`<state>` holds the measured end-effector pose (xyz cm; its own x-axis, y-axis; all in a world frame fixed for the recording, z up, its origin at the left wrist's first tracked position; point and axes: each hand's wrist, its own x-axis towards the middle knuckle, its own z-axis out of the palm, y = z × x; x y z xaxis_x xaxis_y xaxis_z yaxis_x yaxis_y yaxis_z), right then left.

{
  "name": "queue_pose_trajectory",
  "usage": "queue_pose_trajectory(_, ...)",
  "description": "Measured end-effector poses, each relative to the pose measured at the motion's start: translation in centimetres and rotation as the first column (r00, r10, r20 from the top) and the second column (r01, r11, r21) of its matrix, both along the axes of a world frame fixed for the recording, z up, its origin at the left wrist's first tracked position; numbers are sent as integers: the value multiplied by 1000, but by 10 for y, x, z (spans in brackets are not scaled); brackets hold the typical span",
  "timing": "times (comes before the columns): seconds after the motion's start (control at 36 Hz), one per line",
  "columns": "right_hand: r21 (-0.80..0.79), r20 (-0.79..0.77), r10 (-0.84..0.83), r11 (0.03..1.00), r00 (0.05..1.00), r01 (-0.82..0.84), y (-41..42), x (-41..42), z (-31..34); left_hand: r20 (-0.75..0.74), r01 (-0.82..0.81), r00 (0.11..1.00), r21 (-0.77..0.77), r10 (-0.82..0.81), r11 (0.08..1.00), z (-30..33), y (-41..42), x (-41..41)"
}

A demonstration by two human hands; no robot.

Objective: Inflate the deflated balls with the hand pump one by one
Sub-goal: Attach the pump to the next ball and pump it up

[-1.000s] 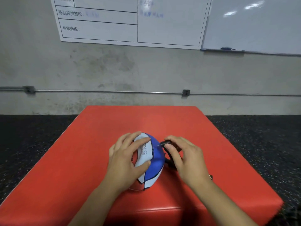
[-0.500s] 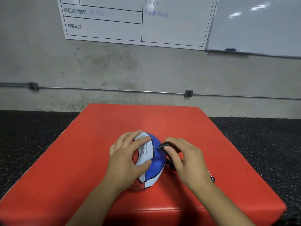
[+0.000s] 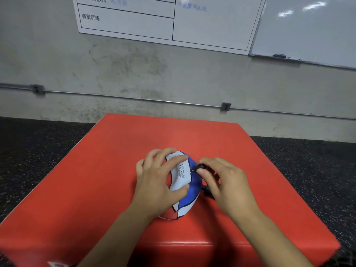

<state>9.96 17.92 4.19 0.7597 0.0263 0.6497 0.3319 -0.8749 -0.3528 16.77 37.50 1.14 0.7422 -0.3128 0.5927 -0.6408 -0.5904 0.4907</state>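
A deflated ball (image 3: 185, 186) with white, blue and red panels stands on edge on the red padded block (image 3: 107, 170). My left hand (image 3: 158, 182) grips it from the left, thumb on the white printed panel. My right hand (image 3: 223, 182) pinches the black needle end of the pump (image 3: 200, 167) against the blue panel near the valve. A black piece of the pump shows below my right fingers; the remainder is hidden under that hand.
Dark speckled rubber floor (image 3: 308, 170) lies on both sides of the block. A grey concrete wall with a metal conduit (image 3: 134, 98) rises behind it. Whiteboards (image 3: 192, 20) hang on the wall above.
The needle tip has moved in closer to the ball, and its thin metal shaft is barely visible now. Both hands keep their grips. The camera view shifted slightly.
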Motion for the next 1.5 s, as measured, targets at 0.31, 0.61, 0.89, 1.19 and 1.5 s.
queue_pose_trajectory(0.31, -19, -59, 15, 1000, 998, -16, 5, 13, 1, -29, -34, 999, -32, 33, 999, -4, -1, 14)
queue_pose_trajectory(0.61, 12, -101, 29, 1000, 994, -28, 15, 24, -5, -73, -24, 997, -22, 22, 999, -8, 3, 20)
queue_pose_trajectory(0.89, -41, -166, 53, 997, 985, -61, 22, 34, -7, -76, -1, 997, -3, 1, 1000, -8, 2, 14)
queue_pose_trajectory(1.19, 386, -118, 43, 923, 992, 5, 15, 14, -30, -60, 16, 998, 19, -15, 1000, -2, 2, 8)
queue_pose_trajectory(1.5, 194, -382, -146, 953, 912, 234, -65, 14, -36, -46, -11, 999, 21, 12, 1000, -8, -6, 21)
